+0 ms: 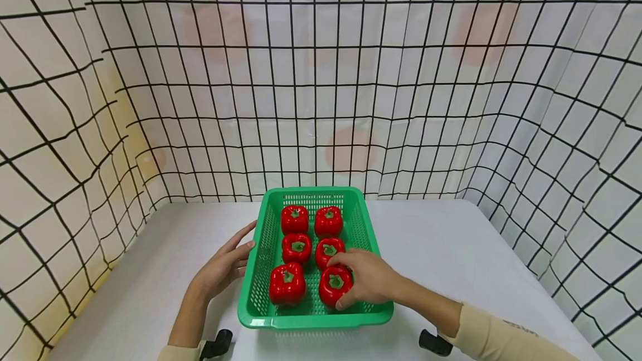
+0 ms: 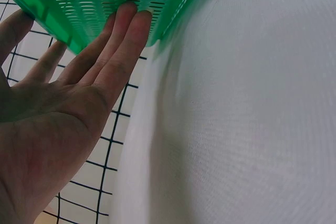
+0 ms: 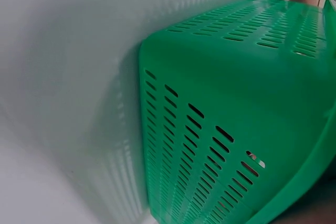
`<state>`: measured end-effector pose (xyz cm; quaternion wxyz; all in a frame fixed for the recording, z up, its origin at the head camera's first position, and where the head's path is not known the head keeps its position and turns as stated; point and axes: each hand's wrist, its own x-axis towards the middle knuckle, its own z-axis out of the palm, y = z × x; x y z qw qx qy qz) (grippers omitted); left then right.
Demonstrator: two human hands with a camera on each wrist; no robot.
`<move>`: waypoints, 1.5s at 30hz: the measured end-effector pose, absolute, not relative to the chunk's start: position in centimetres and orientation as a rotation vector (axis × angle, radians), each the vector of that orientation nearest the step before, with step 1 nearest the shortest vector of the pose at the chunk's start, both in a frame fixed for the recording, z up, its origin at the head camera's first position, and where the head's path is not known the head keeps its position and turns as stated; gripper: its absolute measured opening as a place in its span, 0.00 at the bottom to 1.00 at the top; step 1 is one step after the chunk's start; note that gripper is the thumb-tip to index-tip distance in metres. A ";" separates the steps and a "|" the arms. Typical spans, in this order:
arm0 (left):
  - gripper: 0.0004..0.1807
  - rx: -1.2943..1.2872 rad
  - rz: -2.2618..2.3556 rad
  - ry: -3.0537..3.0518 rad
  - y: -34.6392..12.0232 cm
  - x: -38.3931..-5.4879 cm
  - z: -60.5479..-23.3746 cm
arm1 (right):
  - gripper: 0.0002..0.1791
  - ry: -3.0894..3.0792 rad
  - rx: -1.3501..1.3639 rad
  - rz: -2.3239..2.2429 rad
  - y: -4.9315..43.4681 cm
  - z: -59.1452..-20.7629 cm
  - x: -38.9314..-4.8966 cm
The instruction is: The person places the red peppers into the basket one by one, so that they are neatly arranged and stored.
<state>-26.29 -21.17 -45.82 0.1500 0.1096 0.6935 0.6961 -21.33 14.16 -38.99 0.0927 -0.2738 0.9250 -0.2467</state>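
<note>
A green perforated plastic basket [image 1: 316, 322] holds several glossy red bell peppers in two columns of three. My right hand [image 1: 373, 276] reaches over its right rim and grips the front right bell pepper [image 1: 334, 288], thumb at the near side and fingers at the far side. Behind it is the middle right bell pepper [image 1: 328, 250], close to those fingers. My left hand [image 1: 227, 267] is at the basket's left side. In the left wrist view, this hand's [image 2: 58, 114] fingers are extended, their tips against the slotted basket wall [image 2: 84, 3]. The right wrist view shows mainly the basket's outer wall [image 3: 210, 77].
The basket stands on a white-covered table [image 1: 431, 249]. White walls with a black grid [image 1: 351, 99] enclose the table at the back, left and right. Dark wrist straps [image 1: 435, 343] sit at both cuffs.
</note>
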 end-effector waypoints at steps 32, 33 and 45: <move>0.36 0.265 2.006 1.980 -20.8 -26.4 -45.8 | 0.34 2.673 -0.727 -0.910 15.2 -38.4 -22.3; 0.36 0.267 2.003 1.982 -20.8 -26.4 -45.8 | 0.33 2.683 -0.709 -0.944 15.4 -38.3 -22.5; 0.37 0.302 2.000 2.015 -21.1 -26.4 -45.5 | 0.18 2.990 -0.476 -1.333 19.0 -38.2 -24.9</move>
